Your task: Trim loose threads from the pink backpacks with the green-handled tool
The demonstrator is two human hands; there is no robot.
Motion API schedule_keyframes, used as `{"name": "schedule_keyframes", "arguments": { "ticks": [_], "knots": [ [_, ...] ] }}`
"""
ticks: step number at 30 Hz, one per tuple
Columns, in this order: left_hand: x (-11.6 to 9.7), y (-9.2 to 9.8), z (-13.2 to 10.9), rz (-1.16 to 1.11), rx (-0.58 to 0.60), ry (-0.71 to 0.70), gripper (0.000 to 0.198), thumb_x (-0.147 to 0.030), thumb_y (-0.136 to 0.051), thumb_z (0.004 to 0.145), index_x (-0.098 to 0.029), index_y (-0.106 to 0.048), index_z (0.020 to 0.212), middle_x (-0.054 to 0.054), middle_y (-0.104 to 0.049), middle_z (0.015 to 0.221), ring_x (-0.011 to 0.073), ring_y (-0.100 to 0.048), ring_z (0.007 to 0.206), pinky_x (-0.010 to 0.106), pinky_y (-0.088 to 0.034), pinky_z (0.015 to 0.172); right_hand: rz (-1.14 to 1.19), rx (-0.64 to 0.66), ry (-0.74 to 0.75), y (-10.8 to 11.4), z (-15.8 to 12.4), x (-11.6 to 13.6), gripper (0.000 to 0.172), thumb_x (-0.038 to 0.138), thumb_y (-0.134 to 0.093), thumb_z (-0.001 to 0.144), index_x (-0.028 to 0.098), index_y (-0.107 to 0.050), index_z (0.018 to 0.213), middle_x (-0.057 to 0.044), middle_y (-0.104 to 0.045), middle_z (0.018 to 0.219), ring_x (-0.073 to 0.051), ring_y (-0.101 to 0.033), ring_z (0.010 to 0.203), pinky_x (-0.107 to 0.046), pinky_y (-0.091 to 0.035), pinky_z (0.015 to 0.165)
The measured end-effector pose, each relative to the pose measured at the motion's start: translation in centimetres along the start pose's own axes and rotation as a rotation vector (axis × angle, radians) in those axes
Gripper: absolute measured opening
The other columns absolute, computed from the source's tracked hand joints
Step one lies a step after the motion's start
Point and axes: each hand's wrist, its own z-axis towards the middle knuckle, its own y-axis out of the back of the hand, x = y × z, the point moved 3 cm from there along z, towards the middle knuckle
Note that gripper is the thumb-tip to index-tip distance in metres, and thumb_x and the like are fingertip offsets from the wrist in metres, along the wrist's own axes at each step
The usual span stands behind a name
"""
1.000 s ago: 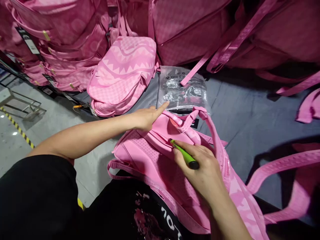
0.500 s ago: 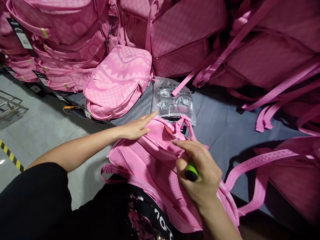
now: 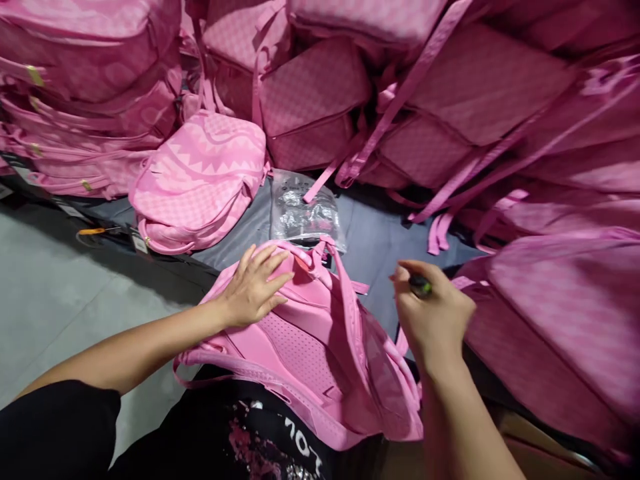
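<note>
A pink backpack [image 3: 300, 347] lies back side up on the grey table in front of me, its perforated back panel facing me. My left hand [image 3: 253, 287] rests flat on its upper part, fingers spread. My right hand [image 3: 433, 313] hovers to the right of the backpack, closed round a green and black pen-like tool [image 3: 420, 285]. The backpack's top handle [image 3: 323, 250] points away from me, towards a clear plastic bag [image 3: 305, 213].
Stacks of pink backpacks [image 3: 320, 100] fill the back and right, with loose straps [image 3: 440, 220] hanging over the grey table [image 3: 370, 233]. One patterned pink backpack [image 3: 195, 180] lies at the left. The grey floor [image 3: 55, 293] lies to the left.
My right hand has lifted off the backpack and moved right with the green tool. My left hand went from pointing to lying flat with spread fingers. The view has shifted right.
</note>
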Motion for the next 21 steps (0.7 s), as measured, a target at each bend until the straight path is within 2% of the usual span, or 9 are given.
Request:
{"name": "schedule_keyframes", "arguments": {
  "ticks": [1, 3, 4, 6, 10, 14, 18, 21],
  "knots": [
    [-0.6, -0.3, 0.1, 0.017, 0.011, -0.036, 0.037, -0.04, -0.051, 0.098, -0.017, -0.064, 0.125, 0.017, -0.046, 0.153, 0.0347, -0.031, 0.147, 0.061, -0.02, 0.12, -0.034, 0.158, -0.077, -1.2, 0.8, -1.4, 0.032, 0.033, -0.049, 0.095, 0.015, -0.07, 0.111, -0.011, -0.076, 0.092, -0.024, -0.073, 0.08, -0.031, -0.053, 0.069],
    [-1.3, -0.9, 0.2, 0.03, 0.017, -0.056, 0.031, -0.042, -0.054, 0.096, -0.016, -0.07, 0.105, 0.016, -0.052, 0.148, 0.0335, -0.037, 0.142, 0.058, -0.022, 0.119, -0.202, 0.516, -0.048, -4.3, 2.1, -2.9, 0.036, 0.027, -0.044, 0.097, 0.015, -0.067, 0.122, -0.013, -0.075, 0.107, -0.025, -0.072, 0.095, -0.031, -0.052, 0.077],
    [-1.4, -1.2, 0.2, 0.034, 0.007, -0.056, 0.03, -0.042, -0.055, 0.095, -0.016, -0.07, 0.098, 0.016, -0.053, 0.147, 0.0329, -0.039, 0.141, 0.056, -0.023, 0.119, -0.227, 0.619, -0.008, -5.8, 2.5, -2.9, 0.034, 0.025, -0.048, 0.096, 0.018, -0.068, 0.122, -0.012, -0.075, 0.111, -0.025, -0.071, 0.1, -0.03, -0.051, 0.08],
    [-1.4, -1.8, 0.2, 0.042, -0.039, -0.072, 0.03, -0.042, -0.054, 0.095, -0.017, -0.07, 0.091, 0.014, -0.057, 0.142, 0.0315, -0.044, 0.136, 0.053, -0.027, 0.117, -0.245, 0.731, 0.075, -8.5, 3.4, -2.2, 0.029, 0.024, -0.056, 0.092, 0.023, -0.071, 0.117, -0.009, -0.074, 0.115, -0.024, -0.069, 0.105, -0.027, -0.049, 0.082],
    [-0.9, -2.8, 0.1, 0.042, -0.112, -0.118, 0.032, -0.04, -0.048, 0.098, -0.017, -0.07, 0.096, 0.012, -0.068, 0.127, 0.028, -0.053, 0.122, 0.048, -0.033, 0.113, -0.258, 0.794, 0.148, -12.6, 5.3, -0.3, 0.025, 0.03, -0.059, 0.093, 0.022, -0.071, 0.114, -0.011, -0.07, 0.119, -0.024, -0.069, 0.1, -0.027, -0.047, 0.081],
    [-0.6, -3.3, 0.2, 0.03, -0.134, -0.099, 0.035, -0.04, -0.044, 0.099, -0.017, -0.07, 0.096, 0.01, -0.07, 0.123, 0.0262, -0.057, 0.118, 0.045, -0.035, 0.111, -0.268, 0.807, 0.12, -14.8, 6.5, -1.0, 0.026, 0.032, -0.063, 0.091, 0.017, -0.069, 0.112, -0.013, -0.068, 0.116, -0.021, -0.068, 0.091, -0.025, -0.045, 0.072],
    [-0.5, -3.4, 0.4, 0.033, -0.111, -0.096, 0.032, -0.04, -0.047, 0.098, -0.018, -0.07, 0.099, 0.01, -0.071, 0.122, 0.0256, -0.06, 0.115, 0.045, -0.038, 0.107, -0.215, 0.728, 0.088, -14.4, 6.9, -2.7, 0.019, 0.027, -0.064, 0.089, 0.014, -0.069, 0.101, -0.013, -0.071, 0.105, -0.019, -0.066, 0.089, -0.023, -0.04, 0.067],
    [-0.4, -3.3, 0.4, 0.013, -0.101, -0.098, 0.03, -0.04, -0.049, 0.096, -0.019, -0.07, 0.099, 0.009, -0.071, 0.12, 0.0259, -0.061, 0.114, 0.045, -0.04, 0.104, -0.152, 0.624, 0.068, -12.0, 7.1, -3.2, 0.018, 0.026, -0.057, 0.092, 0.015, -0.069, 0.098, -0.009, -0.073, 0.09, -0.018, -0.066, 0.081, -0.024, -0.037, 0.064]
  ]
}}
